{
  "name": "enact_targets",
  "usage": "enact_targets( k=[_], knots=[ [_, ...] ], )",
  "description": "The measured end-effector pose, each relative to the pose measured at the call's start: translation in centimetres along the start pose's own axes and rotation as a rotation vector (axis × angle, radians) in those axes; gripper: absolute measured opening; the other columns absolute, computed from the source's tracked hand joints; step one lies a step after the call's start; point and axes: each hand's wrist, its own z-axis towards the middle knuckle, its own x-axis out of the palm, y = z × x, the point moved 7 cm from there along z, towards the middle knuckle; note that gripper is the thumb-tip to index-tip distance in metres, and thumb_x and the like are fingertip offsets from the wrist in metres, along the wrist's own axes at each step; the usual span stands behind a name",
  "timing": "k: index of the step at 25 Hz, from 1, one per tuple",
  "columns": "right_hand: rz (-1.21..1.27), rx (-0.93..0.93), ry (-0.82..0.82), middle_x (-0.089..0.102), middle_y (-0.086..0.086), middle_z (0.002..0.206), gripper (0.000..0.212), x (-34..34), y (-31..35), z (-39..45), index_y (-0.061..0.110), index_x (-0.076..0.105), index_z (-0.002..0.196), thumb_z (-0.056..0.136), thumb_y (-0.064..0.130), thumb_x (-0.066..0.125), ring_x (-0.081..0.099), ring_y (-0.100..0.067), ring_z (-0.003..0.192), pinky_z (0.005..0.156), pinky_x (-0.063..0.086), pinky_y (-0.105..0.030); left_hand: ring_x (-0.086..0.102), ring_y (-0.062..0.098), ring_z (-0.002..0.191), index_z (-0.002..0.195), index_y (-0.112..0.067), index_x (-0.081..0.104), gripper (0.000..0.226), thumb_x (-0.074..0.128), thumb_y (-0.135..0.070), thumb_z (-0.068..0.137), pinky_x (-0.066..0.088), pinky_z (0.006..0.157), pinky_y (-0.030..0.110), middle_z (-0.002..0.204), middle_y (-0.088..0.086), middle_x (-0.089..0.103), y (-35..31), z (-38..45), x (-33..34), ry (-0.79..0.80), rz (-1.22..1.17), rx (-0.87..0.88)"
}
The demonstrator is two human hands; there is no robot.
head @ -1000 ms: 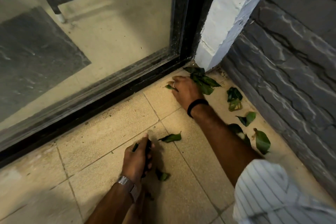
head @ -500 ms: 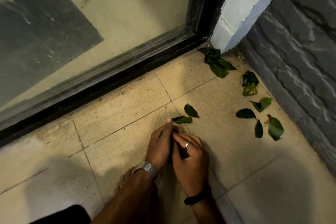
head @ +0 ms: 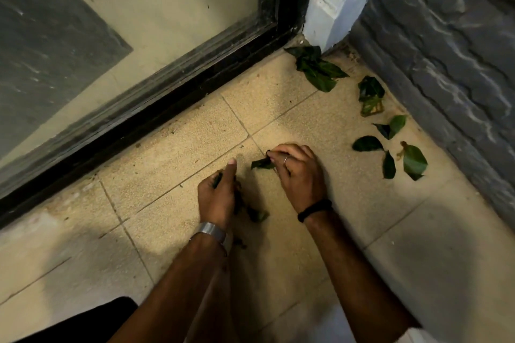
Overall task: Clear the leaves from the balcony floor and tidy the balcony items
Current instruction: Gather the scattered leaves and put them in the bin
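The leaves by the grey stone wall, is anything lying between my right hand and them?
Nothing visible does. Only bare floor tile lies between the right hand, which already pinches one leaf, and the loose leaves by the stone wall.

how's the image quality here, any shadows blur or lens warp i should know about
Head view: dim warm light, with the person's shadow dark over the floor tiles at the bottom edge; wide-angle bend curves the door frame; the glass door looks hazy; the leaves by the wall are fairly sharp, those under the left hand lost in shade.
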Motion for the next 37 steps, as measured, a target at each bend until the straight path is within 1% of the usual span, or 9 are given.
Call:
enact_targets(
  k=[5, 12, 17, 20, 23, 25, 30, 34, 37],
  knots=[
    [0.177, 0.129, 0.018, 0.068, 0.003, 0.105, 0.017, -1.1, 1.5, -2.9, 0.014, 0.075, 0.107, 0.094, 0.010, 0.065, 0.061, -0.011, 0.100, 0.085, 0.054, -0.026, 0.051, 0.011, 0.037, 0.063, -0.011, 0.059, 0.039, 0.065, -0.036, 0.093, 0.038, 0.041, 0.017, 0.054, 0.004, 0.056, 0.2, 1.4, -2.5, -0.073, -0.127, -0.062],
    [0.148, -0.079, 0.266, 0.062, 0.006, 0.105, 0.018, 2.9, 5.6, -10.9, 0.016, 0.073, 0.104, 0.092, 0.015, 0.059, 0.057, -0.015, 0.096, 0.081, 0.050, -0.028, 0.051, 0.013, 0.036, 0.063, -0.010, 0.054, 0.040, 0.063, -0.034, 0.094, 0.033, 0.035, 0.015, 0.062, 0.012, 0.053, 0.1, 1.9, -2.7, -0.077, -0.118, -0.051],
    [0.405, 0.384, -0.072, 0.070, 0.012, 0.093, 0.022, -2.3, 0.5, -6.9, 0.018, 0.079, 0.094, 0.083, 0.000, 0.073, 0.068, -0.003, 0.086, 0.073, 0.058, -0.025, 0.058, 0.010, 0.042, 0.087, -0.003, 0.065, 0.037, 0.058, -0.037, 0.097, 0.036, 0.038, 0.018, 0.075, 0.016, 0.066, -0.6, -0.8, 0.3, 0.122, -0.124, -0.103],
    [0.468, 0.405, -0.242, 0.071, 0.011, 0.097, 0.021, -5.0, 1.9, -6.1, 0.017, 0.079, 0.095, 0.084, 0.001, 0.072, 0.069, -0.008, 0.092, 0.081, 0.057, -0.023, 0.053, 0.013, 0.045, 0.092, -0.004, 0.067, 0.042, 0.055, -0.044, 0.096, 0.032, 0.041, 0.019, 0.075, 0.010, 0.067, -0.3, -2.5, 3.1, 0.233, -0.070, -0.025],
    [0.435, 0.311, -0.092, 0.071, 0.011, 0.115, 0.031, -4.2, 5.5, -6.9, 0.020, 0.076, 0.111, 0.087, 0.008, 0.061, 0.062, 0.001, 0.111, 0.097, 0.048, -0.019, 0.059, 0.025, 0.065, 0.087, -0.012, 0.067, 0.042, 0.052, -0.052, 0.093, 0.044, 0.060, 0.032, 0.075, 0.013, 0.063, 1.3, -3.5, 5.0, 0.297, -0.135, -0.056],
    [0.454, 0.235, 0.073, 0.068, 0.008, 0.125, 0.037, -4.0, 6.3, -7.5, 0.019, 0.071, 0.123, 0.091, 0.010, 0.054, 0.058, 0.002, 0.120, 0.103, 0.045, -0.021, 0.056, 0.026, 0.058, 0.074, -0.016, 0.067, 0.041, 0.054, -0.050, 0.094, 0.042, 0.056, 0.031, 0.063, 0.011, 0.060, 2.3, -3.2, 4.4, 0.237, -0.116, -0.078],
    [0.222, 0.277, -0.088, 0.070, 0.008, 0.120, 0.030, -11.0, -2.4, -5.2, 0.021, 0.072, 0.118, 0.093, 0.015, 0.056, 0.061, -0.004, 0.113, 0.096, 0.053, -0.034, 0.038, 0.018, 0.036, 0.065, -0.011, 0.050, 0.047, 0.054, -0.046, 0.096, 0.029, 0.042, 0.017, 0.050, 0.009, 0.042, 1.4, -3.3, 4.1, 0.245, 0.022, -0.003],
    [-0.202, 0.385, -0.045, 0.040, -0.004, 0.155, 0.043, -12.5, -13.2, -1.1, 0.023, 0.059, 0.137, 0.094, 0.024, 0.065, 0.035, -0.020, 0.141, 0.116, 0.028, -0.030, 0.025, 0.014, 0.035, 0.058, -0.017, 0.040, 0.049, 0.050, -0.039, 0.100, 0.024, 0.040, 0.015, 0.051, 0.006, 0.031, -0.1, -3.7, 4.9, 0.321, -0.049, -0.016],
    [-0.301, 0.277, -0.097, 0.065, -0.007, 0.129, 0.026, -12.1, -15.1, -0.2, 0.014, 0.072, 0.118, 0.093, 0.009, 0.066, 0.060, -0.028, 0.116, 0.102, 0.048, -0.033, 0.026, 0.014, 0.038, 0.058, -0.017, 0.041, 0.049, 0.050, -0.040, 0.100, 0.024, 0.040, 0.016, 0.050, 0.004, 0.032, -0.3, -4.3, 5.6, 0.373, -0.049, -0.027]
  ],
)
